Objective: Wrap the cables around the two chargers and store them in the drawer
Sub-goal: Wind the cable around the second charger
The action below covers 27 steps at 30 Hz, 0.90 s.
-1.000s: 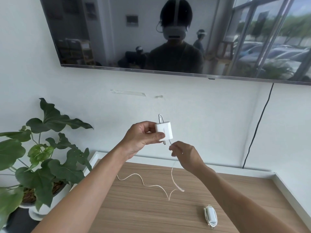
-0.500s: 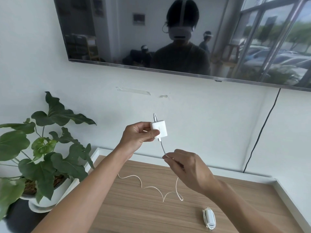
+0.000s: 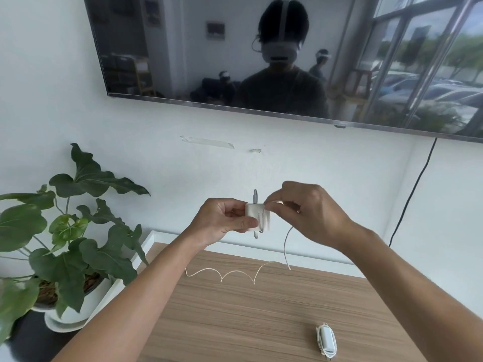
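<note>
While both hands (image 3: 224,220) (image 3: 308,215) pinch charger (image 3: 257,216) and cable (image 3: 286,246), a wrapped charger (image 3: 326,340) lies nearby.

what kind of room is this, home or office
Probably a living room or office lounge; it is hard to say which. A wall-mounted screen hangs above a low wooden cabinet top, with a potted plant beside it.

Two white chargers are in view: one charger (image 3: 257,216) held up between the hands, and one wrapped charger (image 3: 326,340) lying on the wooden tabletop (image 3: 261,322). One loose white cable (image 3: 235,274) trails onto the wood. Two hands show, a left hand (image 3: 222,222) and a right hand (image 3: 311,212). There is one potted plant (image 3: 68,231), one wall-mounted television (image 3: 287,61) and one black cord (image 3: 413,194).
</note>
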{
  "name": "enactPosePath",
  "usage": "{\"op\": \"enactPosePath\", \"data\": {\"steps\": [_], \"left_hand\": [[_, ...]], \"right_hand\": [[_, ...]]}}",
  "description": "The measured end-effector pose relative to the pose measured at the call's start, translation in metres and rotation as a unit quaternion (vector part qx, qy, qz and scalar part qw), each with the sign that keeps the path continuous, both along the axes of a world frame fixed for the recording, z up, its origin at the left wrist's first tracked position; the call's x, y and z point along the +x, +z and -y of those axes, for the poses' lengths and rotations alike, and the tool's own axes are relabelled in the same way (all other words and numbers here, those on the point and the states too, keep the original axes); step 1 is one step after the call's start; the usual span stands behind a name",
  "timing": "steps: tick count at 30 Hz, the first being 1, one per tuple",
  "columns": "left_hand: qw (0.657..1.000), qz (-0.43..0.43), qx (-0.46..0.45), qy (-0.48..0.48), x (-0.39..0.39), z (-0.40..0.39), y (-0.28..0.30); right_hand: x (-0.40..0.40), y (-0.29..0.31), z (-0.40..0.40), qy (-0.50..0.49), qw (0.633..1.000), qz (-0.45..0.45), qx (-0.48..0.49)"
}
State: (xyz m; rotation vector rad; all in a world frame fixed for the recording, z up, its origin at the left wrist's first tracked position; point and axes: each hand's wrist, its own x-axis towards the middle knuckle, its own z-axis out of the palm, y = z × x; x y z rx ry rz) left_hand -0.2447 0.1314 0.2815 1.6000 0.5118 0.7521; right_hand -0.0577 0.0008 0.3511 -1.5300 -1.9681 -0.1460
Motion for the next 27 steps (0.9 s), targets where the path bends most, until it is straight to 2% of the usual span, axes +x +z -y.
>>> {"op": "enactPosePath", "data": {"steps": [3, 5, 8, 10, 17, 27], "left_hand": [[1.0, 0.0, 0.003, -0.026, 0.001, 0.005, 0.001], [0.999, 0.002, 0.012, -0.038, 0.001, 0.009, 0.002], [0.998, 0.002, 0.028, -0.052, 0.0, 0.012, 0.003], [0.998, 0.009, 0.016, -0.066, 0.0, 0.013, 0.005], [0.992, 0.032, -0.034, -0.114, 0.004, 0.015, 0.002], [0.988, 0.085, -0.075, -0.106, 0.002, 0.004, -0.002]], "right_hand": [[0.003, 0.007, -0.006, -0.009, 0.999, -0.045, -0.019], [0.008, 0.008, -0.01, -0.021, 0.992, -0.117, -0.051], [0.014, 0.01, -0.016, -0.006, 0.961, -0.253, -0.113], [0.018, 0.008, -0.018, 0.01, 0.942, -0.31, -0.13], [0.033, -0.018, -0.028, -0.011, 0.903, -0.397, -0.163], [0.036, -0.082, -0.019, -0.1, 0.877, -0.425, -0.199]]}}
